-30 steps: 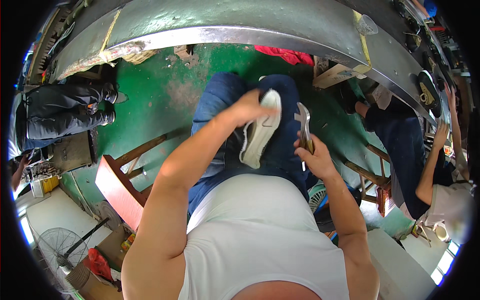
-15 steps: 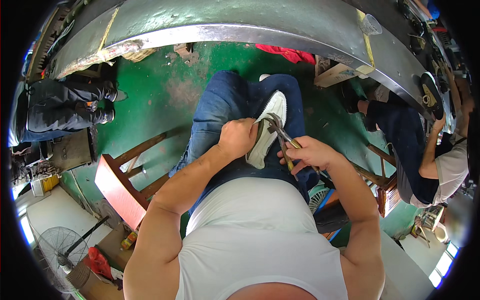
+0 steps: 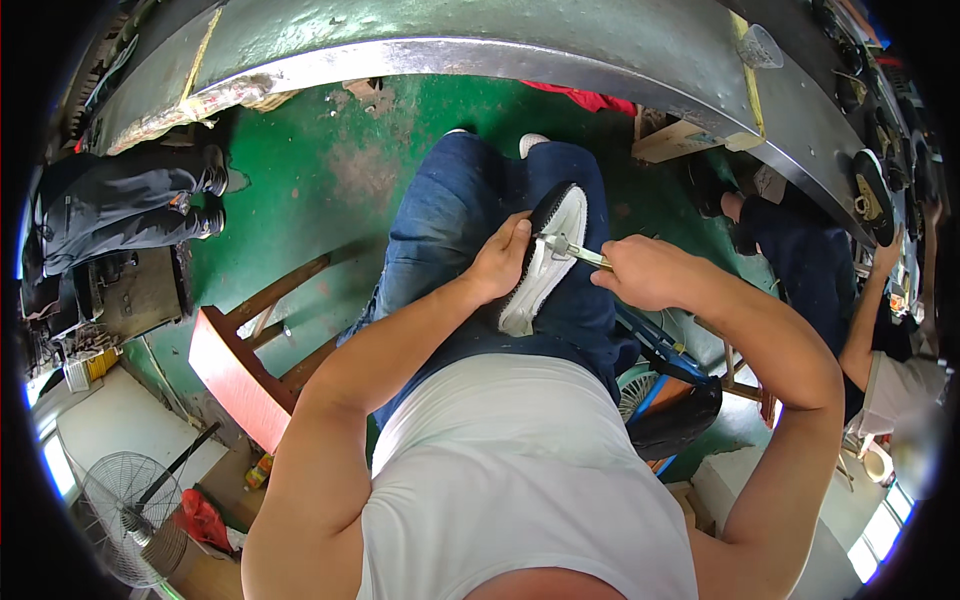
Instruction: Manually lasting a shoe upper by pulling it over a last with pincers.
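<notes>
A shoe [image 3: 540,288] rests across my thighs with its whitish underside up and its toe pointing away from me. A dark edge runs round its toe and left side. My left hand [image 3: 499,258] grips the shoe by its left side, fingers closed against the edge. In my right hand [image 3: 645,274] are lasting pincers [image 3: 582,253], fist wrapped round their handles. The metal head of the pincers lies over the middle of the underside; whether it touches is unclear.
A long metal-edged bench [image 3: 400,55] curves across the far side. A red-topped wooden stool [image 3: 235,385] stands left, a wire fan [image 3: 130,510] behind it. Another person stands far left. At right, a person's hand [image 3: 887,255] holds a dark shoe [image 3: 873,200].
The shoe has turned so its underside faces up more. My right hand has moved up and right, regripping the pincers with handles together. My left hand has shifted slightly right along the shoe.
</notes>
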Tool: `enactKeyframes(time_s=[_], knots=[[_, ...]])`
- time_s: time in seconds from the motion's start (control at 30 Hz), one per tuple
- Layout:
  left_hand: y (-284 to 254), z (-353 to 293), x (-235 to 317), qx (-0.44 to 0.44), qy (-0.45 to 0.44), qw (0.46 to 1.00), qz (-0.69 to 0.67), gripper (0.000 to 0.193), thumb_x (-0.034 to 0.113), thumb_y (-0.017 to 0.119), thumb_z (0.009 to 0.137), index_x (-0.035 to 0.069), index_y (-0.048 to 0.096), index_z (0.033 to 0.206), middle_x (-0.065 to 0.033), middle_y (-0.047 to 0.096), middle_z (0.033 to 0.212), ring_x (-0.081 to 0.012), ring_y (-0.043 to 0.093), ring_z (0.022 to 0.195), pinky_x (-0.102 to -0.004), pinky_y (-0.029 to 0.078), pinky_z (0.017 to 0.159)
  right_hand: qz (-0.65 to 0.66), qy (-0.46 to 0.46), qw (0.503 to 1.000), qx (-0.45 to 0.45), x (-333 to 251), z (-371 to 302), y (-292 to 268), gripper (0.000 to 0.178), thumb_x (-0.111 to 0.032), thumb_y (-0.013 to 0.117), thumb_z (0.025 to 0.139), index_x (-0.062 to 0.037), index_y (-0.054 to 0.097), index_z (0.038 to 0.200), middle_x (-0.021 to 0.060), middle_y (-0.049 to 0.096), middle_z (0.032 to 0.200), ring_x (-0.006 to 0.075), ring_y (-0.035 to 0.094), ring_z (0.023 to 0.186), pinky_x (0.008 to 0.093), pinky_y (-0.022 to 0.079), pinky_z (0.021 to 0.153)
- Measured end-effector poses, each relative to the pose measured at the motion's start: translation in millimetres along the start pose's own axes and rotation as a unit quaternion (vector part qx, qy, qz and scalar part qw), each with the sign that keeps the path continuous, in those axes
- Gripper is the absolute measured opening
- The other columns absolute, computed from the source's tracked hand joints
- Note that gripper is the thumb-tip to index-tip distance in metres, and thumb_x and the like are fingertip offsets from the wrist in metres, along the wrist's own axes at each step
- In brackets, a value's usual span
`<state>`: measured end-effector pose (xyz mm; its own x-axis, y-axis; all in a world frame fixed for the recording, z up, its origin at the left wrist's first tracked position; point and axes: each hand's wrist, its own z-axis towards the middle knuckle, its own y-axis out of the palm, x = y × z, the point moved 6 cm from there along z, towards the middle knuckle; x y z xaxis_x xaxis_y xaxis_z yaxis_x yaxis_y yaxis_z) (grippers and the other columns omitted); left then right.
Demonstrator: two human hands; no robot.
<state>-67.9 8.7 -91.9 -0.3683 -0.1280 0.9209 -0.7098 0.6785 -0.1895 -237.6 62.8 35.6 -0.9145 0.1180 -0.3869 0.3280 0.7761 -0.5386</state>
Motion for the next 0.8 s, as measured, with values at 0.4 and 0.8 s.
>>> enactKeyframes(time_s=[0.4, 0.8], knots=[[-10.5, 6.8, 2.7, -0.1, 0.032, 0.991, -0.085, 0.067, 0.036, 0.055, 0.101, -0.004, 0.027, 0.148, -0.0215, 0.043, 0.14, -0.0263, 0.039, 0.135, -0.0363, 0.031, 0.114, 0.099, -0.168, 0.94, 0.278, 50.3, 52.3, 46.8, 0.022, -0.028, 0.069, 0.089, -0.0063, 0.064, 0.091, 0.013, 0.067, 0.076, 0.0343, 0.067, 0.068, 0.0444, 0.053, 0.062], [-7.5, 7.0, 4.7, -0.082, -0.136, 0.939, -0.305, 0.078, 0.04, 0.072, 0.092, 0.003, 0.033, 0.148, -0.0129, 0.054, 0.134, -0.0222, 0.051, 0.124, -0.0356, 0.042, 0.106, 0.209, -0.021, 0.975, 0.079, 16.6, 38.7, 40.7, 0.04, -0.037, 0.063, 0.095, 0.0026, 0.063, 0.09, 0.0251, 0.066, 0.083, 0.0438, 0.065, 0.08, 0.0491, 0.05, 0.073]])
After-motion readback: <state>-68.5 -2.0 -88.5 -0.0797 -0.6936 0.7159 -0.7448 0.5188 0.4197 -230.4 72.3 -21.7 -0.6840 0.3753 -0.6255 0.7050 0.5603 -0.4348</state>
